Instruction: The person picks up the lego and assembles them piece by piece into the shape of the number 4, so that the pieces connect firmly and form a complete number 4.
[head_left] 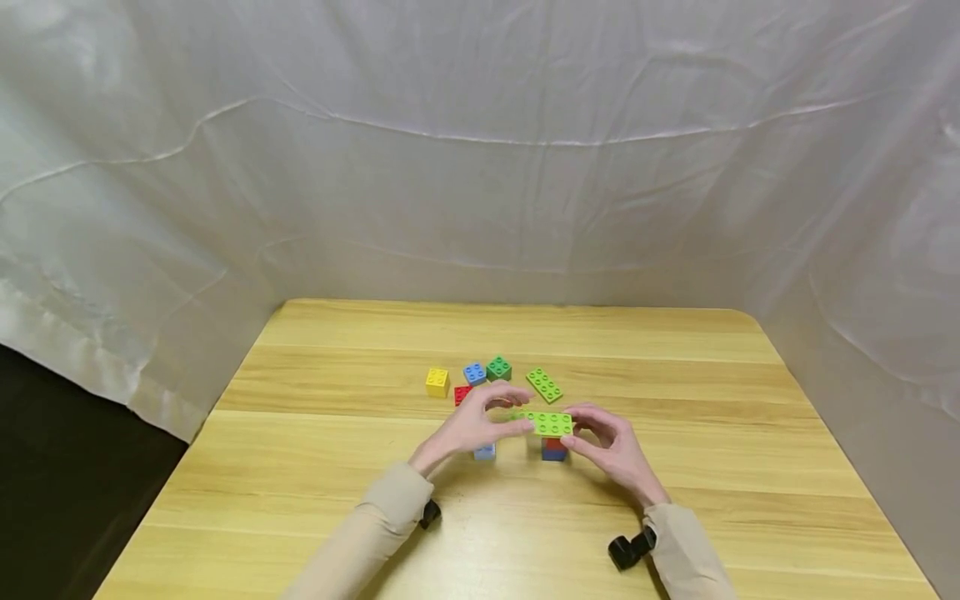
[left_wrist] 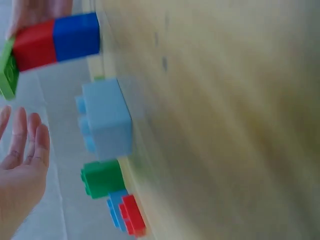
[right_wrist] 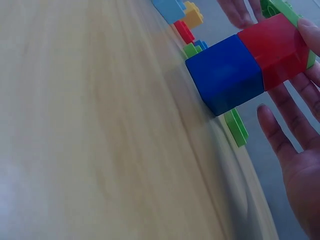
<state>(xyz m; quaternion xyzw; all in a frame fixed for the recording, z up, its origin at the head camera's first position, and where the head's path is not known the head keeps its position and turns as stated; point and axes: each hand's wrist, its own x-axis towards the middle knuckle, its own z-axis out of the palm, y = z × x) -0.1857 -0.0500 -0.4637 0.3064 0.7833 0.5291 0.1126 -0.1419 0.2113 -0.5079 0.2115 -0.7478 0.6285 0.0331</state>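
Note:
My right hand point(head_left: 617, 450) pinches the right end of a lime-green flat building brick point(head_left: 553, 426) between thumb and fingers. Under that end sit a red brick point(right_wrist: 274, 50) and, below it, a dark blue brick point(right_wrist: 225, 72), forming a short stack; whether it touches the table I cannot tell. My left hand point(head_left: 471, 423) is beside the flat brick's left end, fingers extended. In the left wrist view it appears apart from the stack. Partly hidden below my left hand, a light blue brick point(left_wrist: 106, 120) stands on the table.
Farther back on the wooden table point(head_left: 675, 400) lie a yellow brick point(head_left: 437, 382), a blue brick point(head_left: 474, 372), a green brick point(head_left: 498, 369), a partly covered red brick point(head_left: 462, 395) and another lime-green flat brick point(head_left: 543, 385). Pale sheeting point(head_left: 480, 208) hangs behind and at the sides.

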